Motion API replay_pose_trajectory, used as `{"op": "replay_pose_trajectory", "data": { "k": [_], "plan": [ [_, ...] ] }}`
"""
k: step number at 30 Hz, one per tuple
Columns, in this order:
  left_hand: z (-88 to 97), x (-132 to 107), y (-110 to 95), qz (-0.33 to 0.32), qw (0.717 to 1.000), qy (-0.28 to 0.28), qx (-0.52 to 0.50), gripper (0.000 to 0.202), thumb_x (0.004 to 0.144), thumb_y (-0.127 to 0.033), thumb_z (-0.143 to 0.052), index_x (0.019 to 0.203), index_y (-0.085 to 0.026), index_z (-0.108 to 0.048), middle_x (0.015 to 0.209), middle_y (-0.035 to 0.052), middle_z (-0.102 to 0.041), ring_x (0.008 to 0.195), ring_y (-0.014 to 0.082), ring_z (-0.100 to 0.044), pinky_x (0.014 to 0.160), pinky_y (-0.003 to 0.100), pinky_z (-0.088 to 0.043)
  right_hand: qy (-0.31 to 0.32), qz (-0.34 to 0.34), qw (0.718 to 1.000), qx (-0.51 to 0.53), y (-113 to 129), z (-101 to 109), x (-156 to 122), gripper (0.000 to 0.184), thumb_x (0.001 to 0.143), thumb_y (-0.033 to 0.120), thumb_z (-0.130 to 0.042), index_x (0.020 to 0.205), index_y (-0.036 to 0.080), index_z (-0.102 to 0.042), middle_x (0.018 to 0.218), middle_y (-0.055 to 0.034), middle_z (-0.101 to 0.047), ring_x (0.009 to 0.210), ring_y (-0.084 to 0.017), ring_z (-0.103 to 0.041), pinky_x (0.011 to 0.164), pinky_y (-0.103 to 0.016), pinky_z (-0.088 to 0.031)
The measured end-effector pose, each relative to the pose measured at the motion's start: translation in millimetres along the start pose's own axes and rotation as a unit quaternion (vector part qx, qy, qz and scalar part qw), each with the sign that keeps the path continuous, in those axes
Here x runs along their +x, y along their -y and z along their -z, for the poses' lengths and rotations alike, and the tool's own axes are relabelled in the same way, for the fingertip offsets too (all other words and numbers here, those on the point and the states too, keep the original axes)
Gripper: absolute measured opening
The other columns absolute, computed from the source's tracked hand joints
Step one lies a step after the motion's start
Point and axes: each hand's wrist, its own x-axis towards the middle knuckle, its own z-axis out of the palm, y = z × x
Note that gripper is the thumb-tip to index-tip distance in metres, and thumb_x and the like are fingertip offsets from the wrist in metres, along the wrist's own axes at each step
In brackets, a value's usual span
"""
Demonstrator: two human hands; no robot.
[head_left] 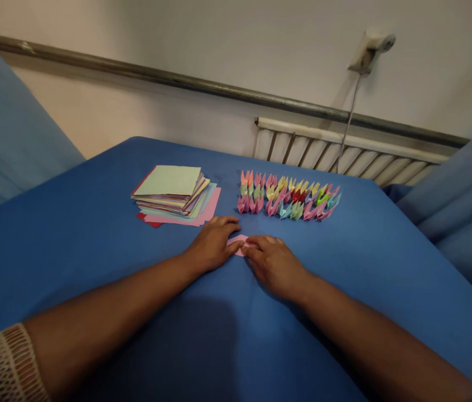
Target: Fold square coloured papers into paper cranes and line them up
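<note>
A small piece of folded pink paper [240, 239] lies on the blue-covered table between my two hands. My left hand [214, 244] is on its left side, with the thumb pressed on the paper and the fingers curved round its far edge. From the right, my right hand [277, 263] pinches the paper with thumb and fingers, partly covering it. Beyond my left hand stands a stack of coloured paper sheets [171, 181], pale green on top. Several folded paper cranes [288, 195] in many colours stand in rows beyond my right hand.
The blue tabletop [186, 346] reaches back to the wall. Behind it are a white radiator [323, 146], a metal pipe [186, 79] and a socket [365, 53] with a hanging cord. Blue curtains [466, 206] hang on both sides.
</note>
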Motion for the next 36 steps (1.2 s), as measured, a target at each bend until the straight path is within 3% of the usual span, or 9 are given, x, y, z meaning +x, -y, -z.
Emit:
{"op": "replay_pose_trajectory", "data": {
  "k": [8, 15, 24, 32, 36],
  "plan": [
    [2.2, 1.4, 5.6, 0.015, 0.997, 0.022, -0.075, 0.018, 0.082, -0.029, -0.061, 0.095, -0.02, -0.068, 0.123, 0.0066, -0.062, 0.114, 0.024, -0.054, 0.101, 0.042, -0.041, 0.001, 0.022, 1.0, 0.009, 1.0, 1.6, 1.9, 0.032, 0.098, 0.022, -0.039, 0.123, 0.018, -0.058, 0.125, -0.0086, -0.06, 0.113, -0.022, -0.051, 0.094, -0.039, -0.04],
    [3.5, -1.3, 3.5, 0.033, 0.998, 0.009, -0.058, 0.026, 0.079, -0.027, -0.062, 0.103, -0.018, -0.065, 0.127, 0.0098, -0.059, 0.119, 0.0265, -0.05, 0.104, 0.045, -0.038, -0.013, 0.016, 1.0, 0.022, 2.6, 2.1, 0.1, 0.032, 0.097, 0.021, -0.039, 0.123, 0.017, -0.058, 0.123, -0.0106, -0.06, 0.11, -0.022, -0.052, 0.092, -0.039, -0.042],
    [3.7, 5.8, 1.6, 0.072, 0.992, 0.026, -0.097, 0.012, 0.076, -0.026, -0.064, 0.086, -0.02, -0.067, 0.119, 0.0063, -0.063, 0.114, 0.0256, -0.054, 0.1, 0.046, -0.04, -0.007, 0.009, 1.0, 0.029, 2.5, 1.0, 1.2, 0.032, 0.097, 0.021, -0.038, 0.121, 0.017, -0.059, 0.124, -0.0107, -0.06, 0.112, -0.023, -0.052, 0.094, -0.04, -0.041],
    [0.1, 1.4, 4.3, 0.008, 0.993, -0.003, -0.114, 0.012, 0.081, -0.023, -0.061, 0.089, -0.022, -0.07, 0.118, 0.0046, -0.064, 0.116, 0.0217, -0.053, 0.103, 0.044, -0.038, -0.011, -0.005, 1.0, 0.028, 3.6, 1.4, 0.2, 0.032, 0.096, 0.021, -0.04, 0.121, 0.016, -0.06, 0.126, -0.0122, -0.058, 0.114, -0.024, -0.05, 0.094, -0.041, -0.042],
    [1.9, -1.0, 3.3, -0.004, 0.994, 0.012, -0.104, 0.015, 0.083, -0.021, -0.058, 0.089, -0.022, -0.073, 0.117, 0.0057, -0.065, 0.116, 0.0222, -0.053, 0.103, 0.044, -0.038, -0.005, -0.001, 1.0, 0.007, 3.4, 3.2, -0.9, 0.033, 0.096, 0.023, -0.04, 0.122, 0.017, -0.06, 0.134, -0.0108, -0.054, 0.123, -0.026, -0.045, 0.099, -0.043, -0.039]
  ]
}}
